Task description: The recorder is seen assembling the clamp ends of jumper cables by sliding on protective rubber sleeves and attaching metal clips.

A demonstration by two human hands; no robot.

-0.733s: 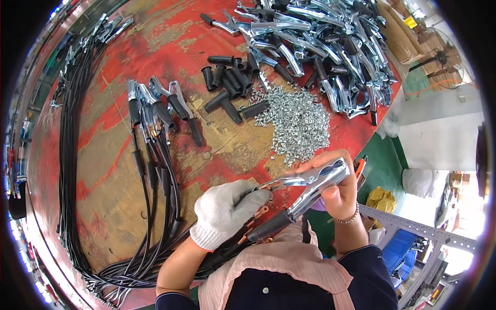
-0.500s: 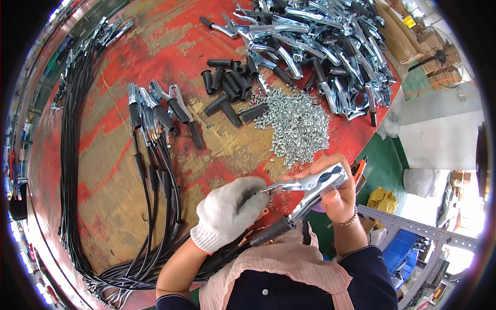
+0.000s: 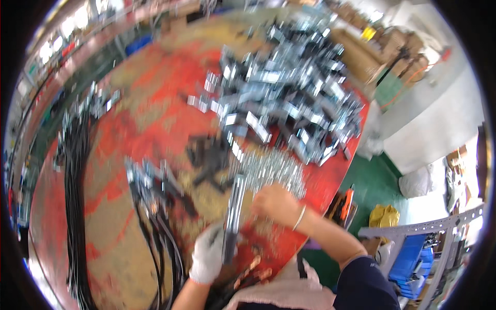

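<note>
Holding the long, shiny silver metal clamp with a black handle (image 3: 235,209), the left hand in a white knit glove (image 3: 207,253) was closed at the black end. Blur hid just how the fingers went around it. The clamp was up in front of the person, over the near part of the red and brown worn table (image 3: 111,217), with its silver end pointing away.

The bare right hand (image 3: 276,205), with a thin pale bracelet (image 3: 299,218) on its wrist, was just to the right of the clamp. Its fingers were bent in at the near edge of a heap of tiny silver metal nuts (image 3: 274,168). It was too blurry to tell if they had picked any up.

Beside the nuts lay a bunch of short black tubes (image 3: 209,155). Farther off was a big pile of silver clamps with black handles (image 3: 289,93). To the left lay a few silver clamps on black cables (image 3: 150,181), and past them a long bundle of thin black cables (image 3: 76,206).

A moment before, both hands were on the clamp, and its silver end pointed right. Now the right hand had let go and gone over to the nuts. The whole view had shifted and turned blurry too.
</note>
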